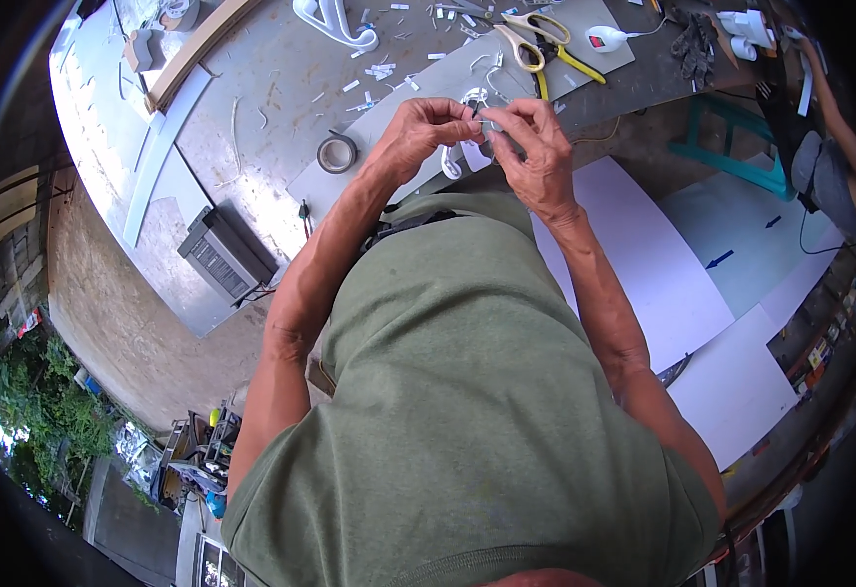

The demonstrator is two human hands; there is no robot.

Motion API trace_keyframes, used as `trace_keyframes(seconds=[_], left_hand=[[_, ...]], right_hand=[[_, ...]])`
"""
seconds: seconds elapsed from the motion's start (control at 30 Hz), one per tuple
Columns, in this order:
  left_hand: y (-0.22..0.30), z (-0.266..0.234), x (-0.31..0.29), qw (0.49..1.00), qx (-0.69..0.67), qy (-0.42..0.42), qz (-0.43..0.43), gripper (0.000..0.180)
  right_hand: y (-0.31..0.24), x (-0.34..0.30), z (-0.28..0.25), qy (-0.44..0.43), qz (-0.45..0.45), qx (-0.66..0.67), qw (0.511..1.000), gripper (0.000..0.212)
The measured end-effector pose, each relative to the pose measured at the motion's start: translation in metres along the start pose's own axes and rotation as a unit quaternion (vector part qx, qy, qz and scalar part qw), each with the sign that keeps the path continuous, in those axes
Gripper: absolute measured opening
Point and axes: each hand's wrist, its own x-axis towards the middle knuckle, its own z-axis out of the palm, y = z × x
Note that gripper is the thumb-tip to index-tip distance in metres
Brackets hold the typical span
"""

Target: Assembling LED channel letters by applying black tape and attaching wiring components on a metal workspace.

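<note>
Both hands meet at the near edge of the workbench, fingertips close together. My left hand [430, 132] is closed in a pinch, and my right hand [535, 155] pinches opposite it. Between the fingertips runs a thin wire-like strand [484, 121], too small to make out fully. Just beneath the left fingers shows a white curved piece [450, 164], partly hidden by the hand. Thin pale wires [491, 74] loop on the grey board beyond the fingers. Scissors with cream handles [524, 59] and yellow-handled pliers [580, 67] lie just past the right hand.
A tape roll [337, 153] and a dark power-supply box [227, 256] are on the left. White scraps [380, 70] litter the bench around a white curved shape [335, 24]. To the right are a corded white device [606, 39], a teal stool [731, 147], white sheets [633, 245] and another person's arm [844, 137].
</note>
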Motion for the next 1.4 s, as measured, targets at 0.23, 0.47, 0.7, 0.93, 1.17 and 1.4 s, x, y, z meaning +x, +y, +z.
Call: trace_keyframes(seconds=[0.23, 0.47, 0.7, 0.93, 1.17, 1.4], left_hand=[[-0.003, 0.000, -0.001, 0.999, 0.005, -0.032, -0.011, 0.017], [-0.006, 0.003, -0.001, 0.998, -0.024, -0.037, -0.034, 0.022], [-0.007, 0.006, 0.007, 0.997, -0.016, -0.007, -0.070, 0.034], [-0.010, 0.007, 0.010, 0.999, 0.012, 0.036, -0.025, 0.029], [-0.009, 0.010, 0.008, 0.995, 0.076, 0.060, 0.002, 0.020], [-0.008, 0.013, 0.004, 0.991, 0.122, 0.038, 0.045, 0.016]], right_hand=[[0.004, -0.002, 0.003, 0.013, -0.076, -0.077, 0.994, 0.020], [0.003, -0.011, 0.006, 0.026, -0.008, -0.010, 1.000, 0.019], [0.008, -0.017, 0.004, -0.017, 0.018, 0.011, 1.000, 0.016], [0.010, -0.018, -0.003, -0.035, -0.008, -0.021, 0.999, 0.017], [0.004, -0.009, -0.006, -0.042, -0.018, -0.016, 0.999, 0.015], [0.015, -0.008, -0.005, -0.106, 0.275, 0.159, 0.942, 0.026]])
